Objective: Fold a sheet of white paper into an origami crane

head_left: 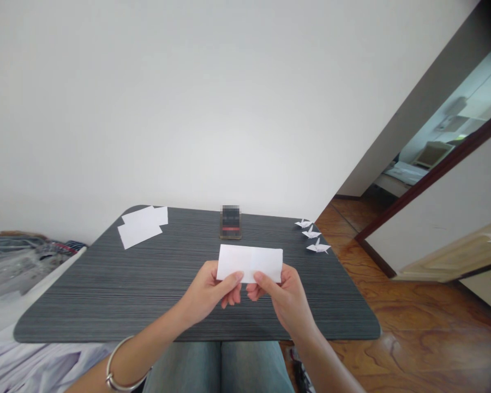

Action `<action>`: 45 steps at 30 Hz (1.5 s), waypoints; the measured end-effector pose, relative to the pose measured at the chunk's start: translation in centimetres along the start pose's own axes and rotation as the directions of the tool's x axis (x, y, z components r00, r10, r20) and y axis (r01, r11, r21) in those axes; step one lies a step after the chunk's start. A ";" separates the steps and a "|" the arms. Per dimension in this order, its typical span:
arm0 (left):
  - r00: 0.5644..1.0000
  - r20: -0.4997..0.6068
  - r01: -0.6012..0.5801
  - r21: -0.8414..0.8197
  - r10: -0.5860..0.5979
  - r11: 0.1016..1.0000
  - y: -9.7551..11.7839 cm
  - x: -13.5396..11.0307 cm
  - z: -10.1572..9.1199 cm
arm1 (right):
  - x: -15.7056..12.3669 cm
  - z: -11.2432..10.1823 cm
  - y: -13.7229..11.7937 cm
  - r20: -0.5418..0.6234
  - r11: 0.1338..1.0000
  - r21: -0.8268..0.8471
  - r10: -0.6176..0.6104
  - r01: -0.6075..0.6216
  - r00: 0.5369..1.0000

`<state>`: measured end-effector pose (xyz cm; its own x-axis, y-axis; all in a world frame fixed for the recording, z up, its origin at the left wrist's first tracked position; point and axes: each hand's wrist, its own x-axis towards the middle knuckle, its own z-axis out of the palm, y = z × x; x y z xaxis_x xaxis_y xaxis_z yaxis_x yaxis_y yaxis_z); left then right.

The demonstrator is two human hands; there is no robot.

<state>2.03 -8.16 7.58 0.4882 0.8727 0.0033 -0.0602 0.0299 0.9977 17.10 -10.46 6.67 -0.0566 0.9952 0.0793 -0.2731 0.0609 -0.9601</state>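
A white sheet of paper (250, 261), wider than it is tall and with a faint vertical crease near its middle, is held up above the table. My left hand (208, 289) pinches its lower left part, thumb in front and fingers behind. On the other side my right hand (284, 295) grips the lower right part the same way. Both thumbs lie near the bottom edge, a short gap apart. Most of the fingers are hidden behind the paper, though some fingertips show below it.
On the dark table (147, 295), several white sheets (141, 232) overlap at the back left. A phone (231, 222) lies at the back middle. Three folded paper cranes (311, 233) stand in a row near the right edge. A white wall (229, 109) rises behind the table.
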 end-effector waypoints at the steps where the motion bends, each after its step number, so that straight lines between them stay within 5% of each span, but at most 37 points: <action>1: 1.000 0.000 -0.003 0.007 0.003 1.000 0.0 0.0 0.0 | 0.0 0.0 0.0 -0.002 1.000 0.002 0.001 -0.001 1.000; 45: 0.995 -0.099 0.019 0.151 -0.004 0.988 -2.3 1.7 -0.8 | 1.6 0.1 1.7 -0.029 0.999 -0.005 0.039 -0.039 0.999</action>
<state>2.28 -6.33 5.28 0.4001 0.9164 -0.0077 0.0810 -0.0270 0.9963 16.49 -8.76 5.22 -0.0393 0.9987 0.0339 -0.2659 0.0222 -0.9637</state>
